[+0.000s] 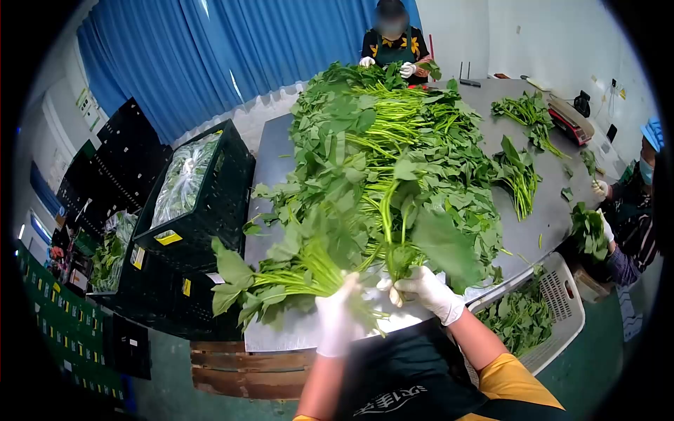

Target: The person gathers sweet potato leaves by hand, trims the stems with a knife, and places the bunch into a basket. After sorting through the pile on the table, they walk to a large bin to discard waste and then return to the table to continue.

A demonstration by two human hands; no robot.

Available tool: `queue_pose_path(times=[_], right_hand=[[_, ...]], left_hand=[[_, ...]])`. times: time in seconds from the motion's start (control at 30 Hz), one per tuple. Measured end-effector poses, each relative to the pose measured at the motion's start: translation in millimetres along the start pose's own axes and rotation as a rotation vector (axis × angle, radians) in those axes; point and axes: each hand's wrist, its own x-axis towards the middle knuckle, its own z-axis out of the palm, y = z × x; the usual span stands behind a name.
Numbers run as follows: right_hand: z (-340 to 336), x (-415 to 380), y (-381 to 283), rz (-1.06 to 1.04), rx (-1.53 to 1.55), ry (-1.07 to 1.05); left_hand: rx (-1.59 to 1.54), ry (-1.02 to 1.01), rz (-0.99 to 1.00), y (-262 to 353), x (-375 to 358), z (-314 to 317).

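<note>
A large heap of leafy greens [393, 126] with bright green stems covers the middle of the metal table [274, 147]. At the table's near edge, my left hand [338, 316], gloved in white and blurred by motion, is closed around a bunch of stems [309, 270] whose leaves point left. My right hand [426, 291], also gloved, has its fingers pinched on the stem ends of some upright greens [400, 242], just right of my left hand. Leaves spread above and beside both hands.
Dark crates [235, 175] with bagged greens stand left. A white basket [572, 316] of leaves sits at the lower right. A red scale [570, 119] is at the back right. One person [397, 45] works across the table, another [635, 203] at the right edge.
</note>
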Motion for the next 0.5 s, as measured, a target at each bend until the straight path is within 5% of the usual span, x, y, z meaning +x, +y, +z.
queue_pose_path(times=[0.17, 0.23, 0.27, 0.3, 0.37, 0.4, 0.43, 0.5], right_hand=[[0, -10, -9, 0.015, -0.326, -0.093], [-8, -13, -4, -0.022, -0.377, -0.122], [-18, -11, 7, -0.049, -0.299, -0.119], [-20, -14, 9, -0.051, -0.296, -0.113], [-21, -20, 9, -0.087, -0.344, 0.057], [-11, -25, 7, -0.135, -0.217, 0.174], [-10, -27, 8, -0.136, -0.217, 0.176], [-8, -31, 13, -0.428, -0.208, 0.311]], left_hand=[[-0.007, -0.209, -0.090, -12, 1, 5], [0.379, -0.431, 0.178, -23, 1, -8], [0.254, -0.404, 0.144, -71, 33, -51], [0.450, -0.402, 0.014, -71, 33, -57], [1.060, -0.636, 0.935, -46, 20, -42], [1.063, -0.594, 0.964, -54, 23, -45], [1.062, -0.596, 0.964, -58, 19, -36], [0.279, -0.286, 0.188, -53, 5, -3]])
